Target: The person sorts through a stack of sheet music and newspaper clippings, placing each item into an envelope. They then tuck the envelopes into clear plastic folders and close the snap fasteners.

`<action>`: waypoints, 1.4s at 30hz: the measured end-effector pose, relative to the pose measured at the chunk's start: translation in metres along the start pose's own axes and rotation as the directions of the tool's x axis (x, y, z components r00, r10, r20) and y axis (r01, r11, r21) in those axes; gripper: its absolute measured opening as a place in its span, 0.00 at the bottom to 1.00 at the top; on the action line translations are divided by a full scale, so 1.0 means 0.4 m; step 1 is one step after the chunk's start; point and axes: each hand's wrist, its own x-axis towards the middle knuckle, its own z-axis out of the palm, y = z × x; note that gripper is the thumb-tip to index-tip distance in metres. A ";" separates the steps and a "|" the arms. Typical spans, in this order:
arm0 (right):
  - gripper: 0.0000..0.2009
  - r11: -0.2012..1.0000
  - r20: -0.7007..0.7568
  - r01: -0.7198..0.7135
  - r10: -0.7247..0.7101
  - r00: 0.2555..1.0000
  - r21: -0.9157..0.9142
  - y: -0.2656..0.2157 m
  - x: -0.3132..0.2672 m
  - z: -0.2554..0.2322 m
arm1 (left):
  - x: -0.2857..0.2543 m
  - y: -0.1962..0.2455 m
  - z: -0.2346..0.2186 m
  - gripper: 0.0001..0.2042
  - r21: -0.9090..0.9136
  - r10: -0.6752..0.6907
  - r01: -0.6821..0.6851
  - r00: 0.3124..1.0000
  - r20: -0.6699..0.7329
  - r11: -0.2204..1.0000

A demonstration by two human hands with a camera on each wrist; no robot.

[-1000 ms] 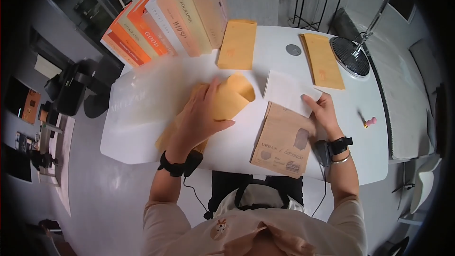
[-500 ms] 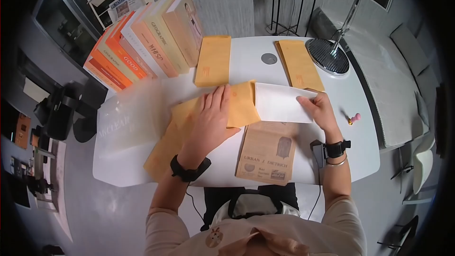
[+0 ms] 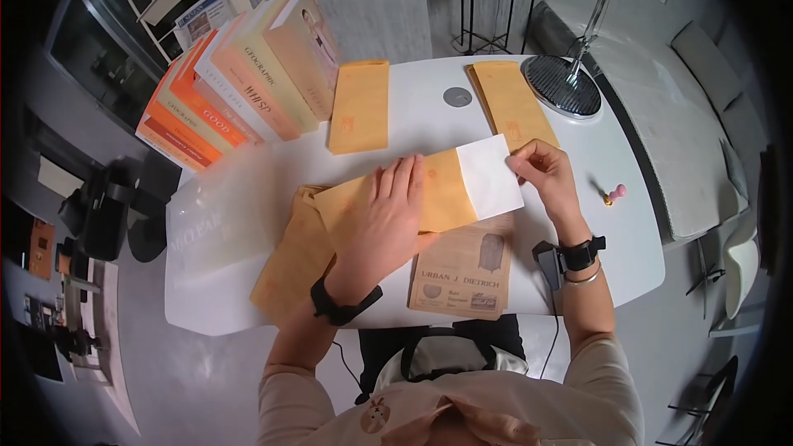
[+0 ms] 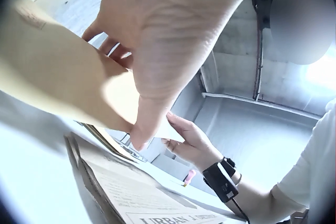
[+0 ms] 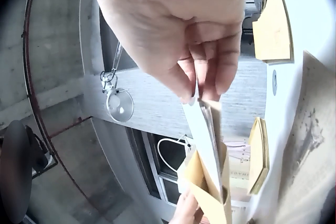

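In the head view a yellow kraft envelope [image 3: 446, 190] slants across the middle, with white folded paper [image 3: 491, 175] sticking out of its right end. My left hand [image 3: 388, 215] grips the envelope, fingers over its upper face and thumb along the lower edge. The right hand [image 3: 545, 177] pinches the outer end of the white paper between thumb and fingers. From the right wrist view, the paper [image 5: 202, 134] shows as a thin stack of layers inside the envelope's open mouth [image 5: 210, 195]. More kraft envelopes [image 3: 289, 268] lie under the left forearm.
A brown printed paper [image 3: 458, 277] reading URBAN J DIETRICH lies in front. Further kraft envelopes [image 3: 359, 107] [image 3: 520, 103] lie at the back. A row of books [image 3: 248, 74], a translucent plastic bag [image 3: 219, 215], a lamp base [image 3: 562, 87] and a small pink-handled object [image 3: 615, 194] are around.
The white paper has gone most of the way into the kraft envelope, whose mouth was apart from it at first. The envelope has shifted right and tilted up, and the head view has shifted.
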 end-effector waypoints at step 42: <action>0.07 0.920 0.245 0.031 0.071 0.967 -0.390 0.054 -0.019 0.099 | 0.065 -0.056 0.238 0.06 -0.923 -0.313 0.291 0.927 0.207 0.251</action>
